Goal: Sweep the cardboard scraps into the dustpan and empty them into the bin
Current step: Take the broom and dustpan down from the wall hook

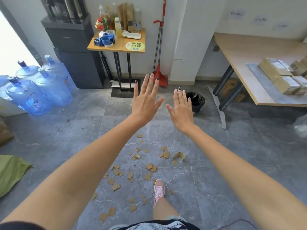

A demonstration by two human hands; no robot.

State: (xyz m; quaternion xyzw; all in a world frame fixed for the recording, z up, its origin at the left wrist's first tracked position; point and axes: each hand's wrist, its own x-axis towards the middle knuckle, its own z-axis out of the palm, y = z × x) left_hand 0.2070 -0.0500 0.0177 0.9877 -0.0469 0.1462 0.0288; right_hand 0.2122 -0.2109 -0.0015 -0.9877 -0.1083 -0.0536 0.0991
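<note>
Far left: a green cloth (11, 171) on the grey floor (232, 163), with blue water bottles (33, 90) grouped above it beside a dark dispenser (73, 52). Next, a small table (116, 45) crowded with bottles and tape.

Centre: the left hand (144, 100) is raised with its back to the camera, fingers straight and spread, holding nothing. Just behind its fingertips the red dustpan (160, 77) stands upright on its long handle, leaning at the wall, untouched. Below, the scraps (132, 171) lie scattered on the floor between the two forearms. Some lie close to a pink shoe (159, 188), none in the dustpan.

Right of centre: the right hand (181, 108) is also raised and empty, fingers straight and close together, thumb held apart. The bin (196, 101), black-lined, stands on the floor partly hidden behind this hand, near the desk (249, 63) leg.

Far right: the desk top carries several tan boxes (282, 75) on a grey mat.
</note>
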